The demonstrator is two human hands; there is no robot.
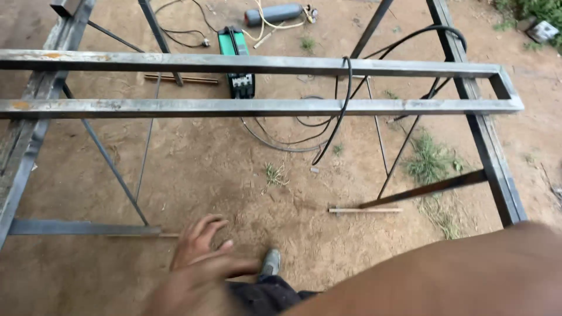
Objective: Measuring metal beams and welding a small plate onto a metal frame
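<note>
My left hand (202, 257) hangs low in the view, blurred, fingers spread and holding nothing. It is above the bare dirt, just left of my grey shoe (270, 262) and dark trouser leg (266, 294). My right hand is out of view; only its bare arm (468, 275) fills the lower right corner. Ahead of me lies a welded frame of two long rectangular steel tubes (234, 107), joined at the right end. A black cable (344, 99) is draped over both tubes.
A green welding machine (236, 55) sits on the dirt beyond the frame, with a grey cylinder (275, 13) and loose cables behind it. Slanted steel legs and thin rods run under the frame. A short wooden stick (366, 210) and grass tufts (427, 161) lie at right.
</note>
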